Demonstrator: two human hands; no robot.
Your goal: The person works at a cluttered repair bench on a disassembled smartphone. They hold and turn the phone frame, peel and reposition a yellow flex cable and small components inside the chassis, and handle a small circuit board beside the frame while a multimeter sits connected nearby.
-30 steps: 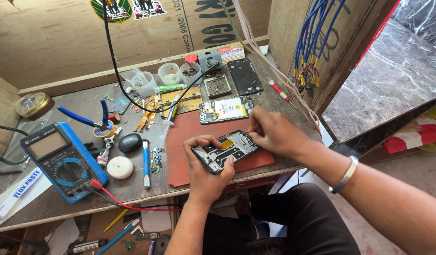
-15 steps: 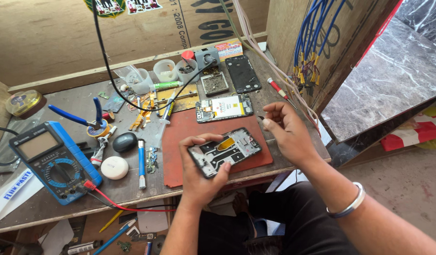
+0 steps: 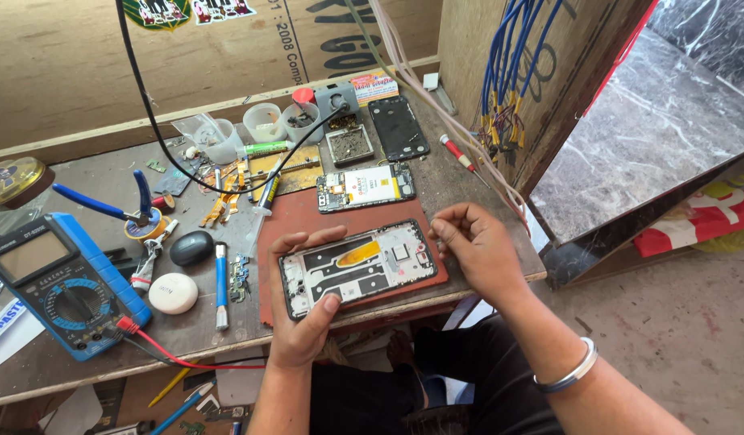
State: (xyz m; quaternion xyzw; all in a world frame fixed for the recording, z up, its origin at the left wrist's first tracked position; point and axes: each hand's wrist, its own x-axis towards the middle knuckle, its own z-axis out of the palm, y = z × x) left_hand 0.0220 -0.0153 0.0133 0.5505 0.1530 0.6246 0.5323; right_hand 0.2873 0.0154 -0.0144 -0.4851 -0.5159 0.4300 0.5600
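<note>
Opened phone frame (image 3: 357, 270) is gripped by left hand (image 3: 303, 318) over red mat (image 3: 291, 221); right hand (image 3: 477, 246) is loosely curled, empty, beside it.

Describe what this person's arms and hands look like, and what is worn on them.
Both forearms are bare, with no sleeves in view and no gloves. The left hand shows no ring, watch or band. The right hand also wears no ring, but a plain silver metal bangle circles the right forearm just above the wrist.
</note>
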